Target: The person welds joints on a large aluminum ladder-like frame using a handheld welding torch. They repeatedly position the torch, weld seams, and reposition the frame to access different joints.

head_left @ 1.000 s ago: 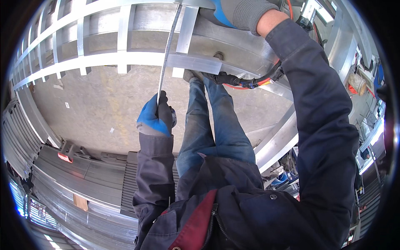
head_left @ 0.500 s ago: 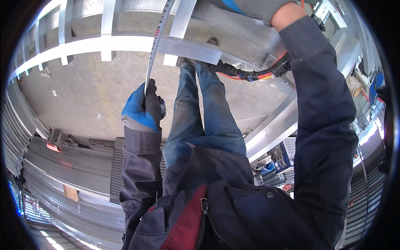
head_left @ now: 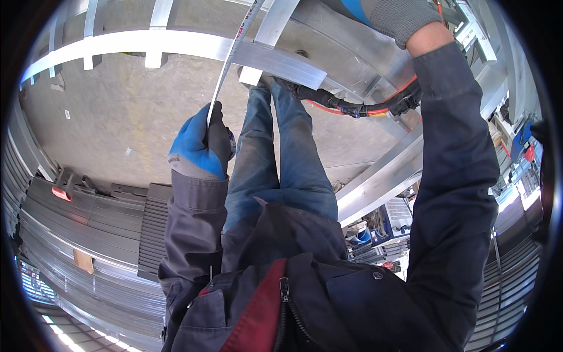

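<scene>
My left hand (head_left: pixel 202 141), in a blue and grey work glove, is closed around a tape measure, whose case is mostly hidden behind the fingers. The pulled-out measuring blade (head_left: pixel 234 50) runs up from the hand, slanting right, across an aluminium beam (head_left: pixel 193 44) and past the upper edge. My right hand (head_left: pixel 396 17), gloved the same way, reaches over the metal frame at the top. Its fingers run out of the picture, so whatever they touch cannot be seen.
Black-wrapped cables with a red hose (head_left: pixel 363 108) cross beside my legs. A thick aluminium profile (head_left: pixel 387 176) slants along on the right. Stacked metal profiles (head_left: pixel 105 258) lie at the lower left. Shelving with a blue bucket (head_left: pixel 360 237) stands at the right.
The view has shifted slightly, and the blade leans further right with a slight bend. My left hand keeps its hold on the tape measure; my right arm stays stretched out.
</scene>
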The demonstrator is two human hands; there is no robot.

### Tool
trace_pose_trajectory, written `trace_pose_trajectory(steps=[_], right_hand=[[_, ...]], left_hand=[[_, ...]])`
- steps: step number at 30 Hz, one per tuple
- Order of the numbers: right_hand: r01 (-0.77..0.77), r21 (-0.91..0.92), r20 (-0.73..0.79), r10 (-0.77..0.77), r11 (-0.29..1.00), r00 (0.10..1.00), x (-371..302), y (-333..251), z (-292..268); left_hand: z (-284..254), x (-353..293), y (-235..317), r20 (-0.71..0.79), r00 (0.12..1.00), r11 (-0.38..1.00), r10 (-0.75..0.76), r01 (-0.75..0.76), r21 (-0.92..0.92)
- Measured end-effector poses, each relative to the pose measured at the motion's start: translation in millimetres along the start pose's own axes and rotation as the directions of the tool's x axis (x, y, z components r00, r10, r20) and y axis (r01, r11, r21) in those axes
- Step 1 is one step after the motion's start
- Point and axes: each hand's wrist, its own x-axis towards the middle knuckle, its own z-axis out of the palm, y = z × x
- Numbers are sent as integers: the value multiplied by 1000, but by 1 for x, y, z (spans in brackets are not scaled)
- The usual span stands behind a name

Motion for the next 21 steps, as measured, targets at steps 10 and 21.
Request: trace_pose_trajectory(steps=[10,21], right_hand=[[-46,-14,39,47,999,998,2,-4,-1],[-52,-26,50,53,998,997,2,-4,-1]], left_hand=[[-1,0,-5,-1,1000,1000,-13,13,-13],[-2,0,1,-5,999,998,35,-34,58]])
